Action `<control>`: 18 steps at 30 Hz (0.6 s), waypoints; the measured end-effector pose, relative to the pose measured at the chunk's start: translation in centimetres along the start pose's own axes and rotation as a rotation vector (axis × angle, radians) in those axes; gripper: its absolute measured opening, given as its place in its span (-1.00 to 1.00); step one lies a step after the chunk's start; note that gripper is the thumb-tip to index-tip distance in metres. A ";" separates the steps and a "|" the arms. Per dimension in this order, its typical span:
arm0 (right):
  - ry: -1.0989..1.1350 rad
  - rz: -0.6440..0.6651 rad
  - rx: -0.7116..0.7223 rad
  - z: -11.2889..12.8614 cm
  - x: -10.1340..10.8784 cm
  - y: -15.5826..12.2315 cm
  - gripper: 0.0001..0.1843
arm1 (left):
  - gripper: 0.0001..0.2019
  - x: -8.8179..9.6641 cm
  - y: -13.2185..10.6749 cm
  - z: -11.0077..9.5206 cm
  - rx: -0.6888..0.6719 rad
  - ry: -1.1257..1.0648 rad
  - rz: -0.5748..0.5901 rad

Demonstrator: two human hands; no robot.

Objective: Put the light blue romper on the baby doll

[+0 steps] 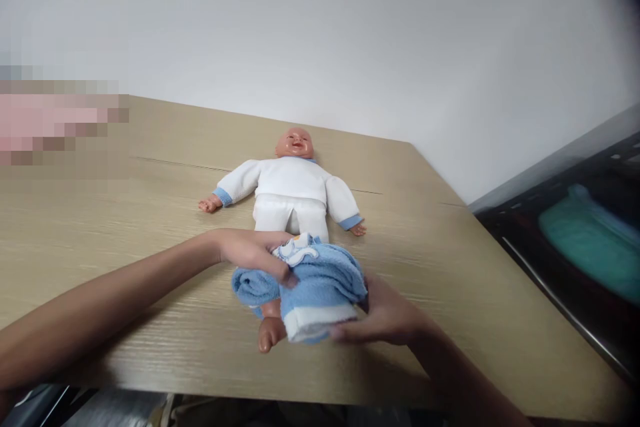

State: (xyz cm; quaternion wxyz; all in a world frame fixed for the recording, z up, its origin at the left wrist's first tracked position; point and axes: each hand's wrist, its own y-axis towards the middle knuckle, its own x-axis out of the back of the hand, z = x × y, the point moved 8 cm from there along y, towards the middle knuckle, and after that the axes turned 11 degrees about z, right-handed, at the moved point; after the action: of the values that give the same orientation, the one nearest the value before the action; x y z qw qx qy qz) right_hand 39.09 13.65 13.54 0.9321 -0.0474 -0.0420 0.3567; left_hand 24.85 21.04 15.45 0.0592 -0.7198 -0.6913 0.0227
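Note:
A baby doll [291, 179] in a white top with blue cuffs lies on its back, its head toward the wall. Bunched around its lower legs are blue terry pants [320, 280] with a white hem and a printed patch. My left hand [260, 252] is closed on the upper part of the pants, thumb on the fabric. At the white-hemmed leg end, my right hand [383, 313] grips the right side of the cloth. One bare doll foot [270, 333] sticks out below the pants; the other is hidden by the cloth.
The doll rests on a wooden table [165, 213] that meets a pale wall [250, 33]. Off the right edge are a dark surface and a blurred teal item [590, 240]. A pixelated patch covers the far left.

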 end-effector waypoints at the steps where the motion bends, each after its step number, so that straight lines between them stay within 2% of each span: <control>1: -0.055 -0.112 0.025 0.2 0.7 0.0 -0.22 | -0.56 -0.3 0.0 -0.1 0.009 -0.042 0.010; 4: -0.228 -0.393 0.119 1.4 2.4 -0.7 -0.70 | -0.57 -1.1 0.5 -0.7 0.001 -0.093 0.027; 6: -0.333 -0.513 0.100 1.9 2.6 -1.4 -0.81 | -0.61 -1.6 0.9 -0.8 0.018 -0.059 0.016; 9: -0.424 -0.617 -0.047 1.9 1.5 -2.7 -0.81 | -0.68 -1.8 1.3 -0.6 0.058 0.007 -0.048; 12: -0.376 -0.598 -0.140 1.5 -1.6 -3.4 -0.62 | -0.81 -1.2 1.3 -0.5 0.067 0.124 -0.167; 15: -0.316 -0.585 -0.168 0.6 -4.5 -3.7 -0.49 | -0.73 -0.7 1.1 -0.6 0.141 0.367 -0.289; 18: -0.388 -0.699 -0.233 -0.9 -5.4 -4.8 -0.55 | -0.68 -0.9 0.9 -1.0 0.221 0.652 -0.375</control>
State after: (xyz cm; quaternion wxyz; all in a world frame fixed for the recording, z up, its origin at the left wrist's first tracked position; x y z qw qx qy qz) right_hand 38.35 6.48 13.01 0.9603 -0.0672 -0.2704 0.0142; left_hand 25.78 20.06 16.33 0.3560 -0.5396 -0.7492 -0.1443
